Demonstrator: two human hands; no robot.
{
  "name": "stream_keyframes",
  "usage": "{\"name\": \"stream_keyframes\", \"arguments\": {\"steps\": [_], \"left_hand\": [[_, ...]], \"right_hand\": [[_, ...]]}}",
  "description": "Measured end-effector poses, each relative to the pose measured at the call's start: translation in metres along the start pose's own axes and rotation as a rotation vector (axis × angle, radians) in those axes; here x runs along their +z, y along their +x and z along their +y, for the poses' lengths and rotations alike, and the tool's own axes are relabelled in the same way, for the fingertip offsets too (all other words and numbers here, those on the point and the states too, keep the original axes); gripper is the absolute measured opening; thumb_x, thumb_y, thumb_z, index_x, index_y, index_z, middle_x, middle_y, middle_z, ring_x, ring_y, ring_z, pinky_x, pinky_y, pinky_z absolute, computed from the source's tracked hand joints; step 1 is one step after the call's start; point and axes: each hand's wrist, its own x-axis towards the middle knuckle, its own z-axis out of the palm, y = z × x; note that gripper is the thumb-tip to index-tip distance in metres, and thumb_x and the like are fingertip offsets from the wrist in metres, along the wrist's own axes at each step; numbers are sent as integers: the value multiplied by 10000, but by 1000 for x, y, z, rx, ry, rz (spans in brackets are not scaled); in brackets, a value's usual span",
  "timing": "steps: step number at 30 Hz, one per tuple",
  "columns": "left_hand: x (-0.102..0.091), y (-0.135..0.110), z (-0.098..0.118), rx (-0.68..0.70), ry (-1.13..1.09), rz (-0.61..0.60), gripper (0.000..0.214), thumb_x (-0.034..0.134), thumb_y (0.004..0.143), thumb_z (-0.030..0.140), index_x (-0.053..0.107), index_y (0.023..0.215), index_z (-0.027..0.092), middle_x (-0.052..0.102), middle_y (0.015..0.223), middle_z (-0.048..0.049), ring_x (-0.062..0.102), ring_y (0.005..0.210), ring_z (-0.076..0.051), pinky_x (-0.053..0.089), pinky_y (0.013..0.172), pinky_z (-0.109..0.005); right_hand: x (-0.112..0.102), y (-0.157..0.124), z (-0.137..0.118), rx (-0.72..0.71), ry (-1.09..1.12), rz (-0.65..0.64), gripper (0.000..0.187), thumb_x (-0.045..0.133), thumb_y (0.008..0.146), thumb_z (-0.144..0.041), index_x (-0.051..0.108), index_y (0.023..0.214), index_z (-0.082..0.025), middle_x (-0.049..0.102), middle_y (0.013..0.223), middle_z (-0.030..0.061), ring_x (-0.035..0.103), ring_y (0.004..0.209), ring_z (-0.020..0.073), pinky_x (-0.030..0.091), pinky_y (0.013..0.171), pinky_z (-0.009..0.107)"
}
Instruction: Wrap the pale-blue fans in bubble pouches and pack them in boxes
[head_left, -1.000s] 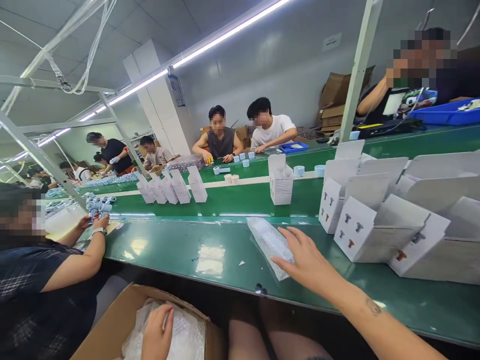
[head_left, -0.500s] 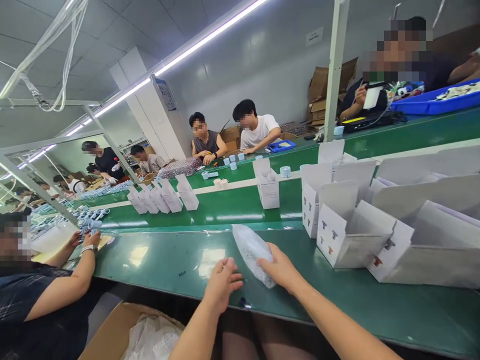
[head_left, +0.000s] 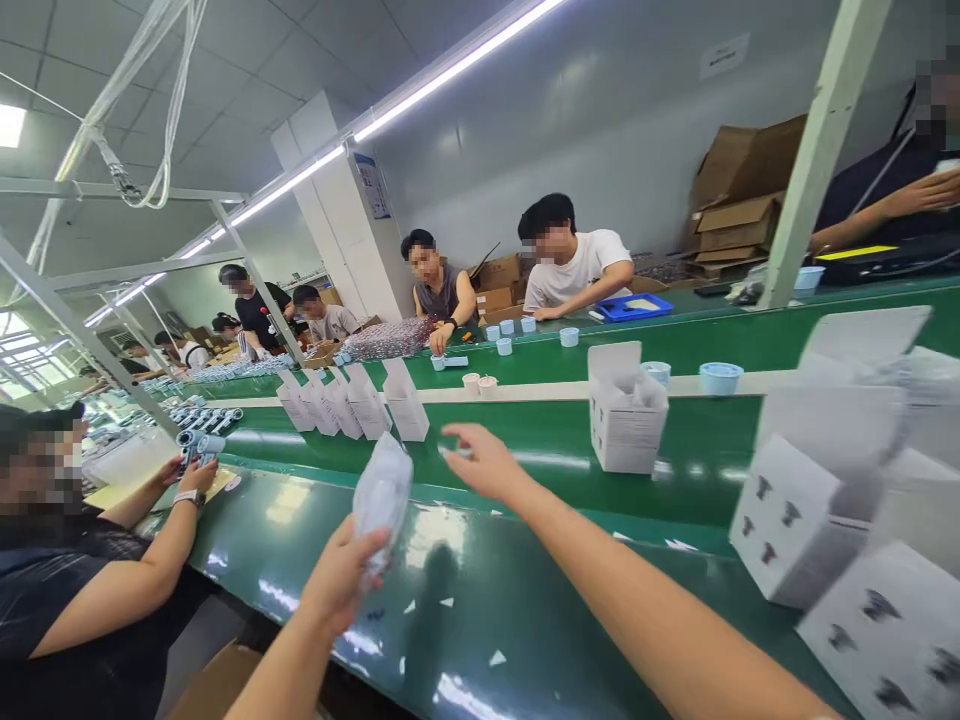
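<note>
My left hand [head_left: 341, 575] is closed around the lower part of a translucent plastic bag [head_left: 384, 485]. The bag is tilted upright over the bench, and its contents are too cloudy to make out. Beyond it, my right hand [head_left: 484, 462] stretches over the green belt with its fingers apart, holding nothing. The nearest thing to those fingers is an open white box [head_left: 406, 410], the last of several in a leaning row. A little apart from my right hand, to its right, another open white box [head_left: 628, 425] has clear plastic showing at its top.
Large white boxes with printed pictures [head_left: 787, 530] crowd the right side. Light-blue caps [head_left: 720, 378] and cream round pieces [head_left: 480, 385] lie along the belt's far rail. At left a co-worker's hands [head_left: 196, 475] hold grey-blue parts. Paper scraps [head_left: 497, 658] dot the bench.
The plastic bag has passed from my right hand to my left and been raised. My right hand has moved forward over the belt, toward the row of boxes. My view has shifted.
</note>
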Motion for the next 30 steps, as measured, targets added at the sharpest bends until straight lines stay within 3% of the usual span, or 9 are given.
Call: {"name": "stream_keyframes", "arguments": {"steps": [3, 6, 8, 11, 14, 17, 20, 25, 30], "left_hand": [[-35, 21, 27, 125, 242, 101, 626, 788, 617, 458, 576, 1123, 157, 592, 694, 14, 559, 553, -140, 335, 376, -193], [-56, 45, 55, 253, 449, 185, 591, 743, 653, 529, 575, 1104, 185, 556, 658, 39, 521, 521, -134, 358, 393, -207], [-63, 63, 73, 333, 558, 192, 576, 745, 643, 560, 600, 1061, 191, 547, 625, 48, 497, 500, -127, 394, 430, -224], [-64, 89, 96, 450, 598, 212, 552, 763, 607, 584, 639, 974, 191, 555, 593, 43, 494, 511, -132, 413, 481, -239], [-52, 111, 112, 581, 519, 228, 512, 770, 621, 565, 640, 958, 203, 568, 615, 36, 496, 537, -136, 408, 499, -243], [-26, 129, 124, 723, 412, 181, 484, 777, 640, 514, 632, 982, 204, 609, 736, 14, 521, 579, -138, 440, 544, -259], [8, 147, 132, 828, 440, 79, 500, 735, 674, 501, 619, 1053, 195, 634, 815, -9, 575, 643, -169, 488, 620, -299], [58, 173, 140, 1039, 970, -31, 312, 605, 744, 351, 645, 1013, 196, 690, 984, -73, 644, 917, -257, 514, 863, -385], [107, 166, 156, 1025, 1528, -143, 322, 542, 789, 136, 648, 1093, 159, 640, 1142, -147, 625, 1045, -272, 485, 938, -393]], "right_hand": [[12, 95, 20, 6, -39, 60, 800, 714, 762, -230, 369, 1484, -209, 156, 1591, 173, 211, 1471, 377, 254, 1168, 509], [32, 165, 40, 1, -65, 38, 974, 839, 650, -281, 338, 1485, -292, 0, 1610, 136, 90, 1486, 440, 202, 1170, 573], [43, 197, 51, -9, -77, 17, 996, 866, 618, -299, 346, 1467, -308, 25, 1602, 143, 104, 1478, 454, 211, 1154, 599], [51, 226, 64, -53, -80, -30, 900, 841, 636, -266, 392, 1416, -285, 316, 1493, 158, 362, 1383, 399, 344, 1093, 546], [45, 231, 73, -89, -75, -23, 785, 767, 693, -251, 387, 1380, -248, 544, 1242, 108, 572, 1147, 307, 460, 986, 457], [23, 214, 77, -108, -78, 10, 822, 780, 674, -313, 341, 1364, -239, 570, 1161, 71, 597, 1048, 267, 501, 909, 393], [-7, 184, 83, -113, -102, -13, 906, 866, 552, -345, 371, 1303, -233, 584, 1102, 53, 608, 970, 258, 521, 831, 359], [-43, 138, 103, -79, -103, -28, 930, 898, 508, -329, 354, 1255, -226, 579, 1087, 74, 615, 948, 261, 513, 810, 376], [-39, 133, 111, -90, -65, -42, 849, 859, 548, -265, 346, 1225, -245, 566, 958, 12, 602, 855, 239, 495, 789, 386]]}}
